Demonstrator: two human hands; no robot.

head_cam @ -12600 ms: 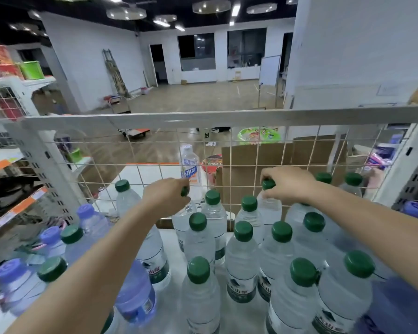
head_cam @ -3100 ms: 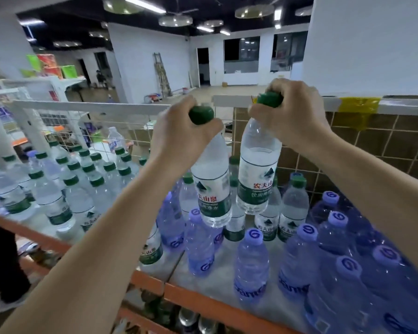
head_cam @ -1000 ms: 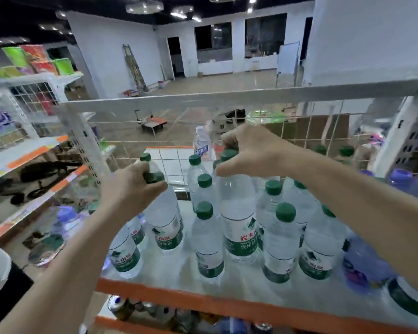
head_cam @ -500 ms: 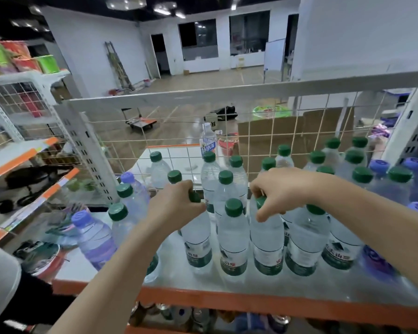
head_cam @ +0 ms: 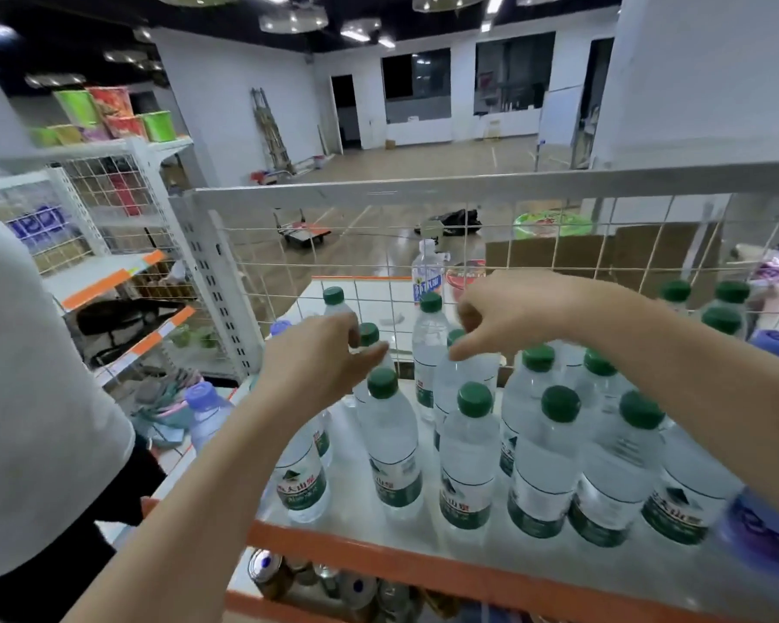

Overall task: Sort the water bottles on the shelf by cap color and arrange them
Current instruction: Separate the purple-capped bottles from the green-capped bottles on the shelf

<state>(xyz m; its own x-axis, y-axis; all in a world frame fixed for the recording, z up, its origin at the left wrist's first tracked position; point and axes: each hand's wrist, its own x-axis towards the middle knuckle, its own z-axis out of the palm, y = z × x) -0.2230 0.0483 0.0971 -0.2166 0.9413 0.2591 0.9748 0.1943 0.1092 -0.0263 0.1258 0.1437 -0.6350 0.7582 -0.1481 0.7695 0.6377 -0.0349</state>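
Several clear water bottles with green caps stand packed together on the white shelf point(head_cam: 360, 510) with an orange front edge, among them one point(head_cam: 390, 447) at the front left and one point(head_cam: 468, 460) beside it. Purple-capped bottles stand at the left end point(head_cam: 205, 409) and the right end point(head_cam: 772, 343). My left hand point(head_cam: 320, 359) hovers with its fingers apart beside a green cap point(head_cam: 369, 334). My right hand point(head_cam: 513, 310) is just above another green cap point(head_cam: 455, 337), thumb and fingers apart. Neither hand holds a bottle.
A wire mesh panel point(head_cam: 558, 245) closes the shelf's back. Behind it stands a blue-labelled bottle point(head_cam: 427, 272). A person in a white shirt point(head_cam: 28, 397) stands close on the left. Cans point(head_cam: 266, 568) lie on the level below. Another shelf unit point(head_cam: 109, 272) is at the left.
Half a second ago each hand gripped a green-capped bottle by its cap on the shelf. Both hands have let go and lifted slightly; the bottles stand in the group.
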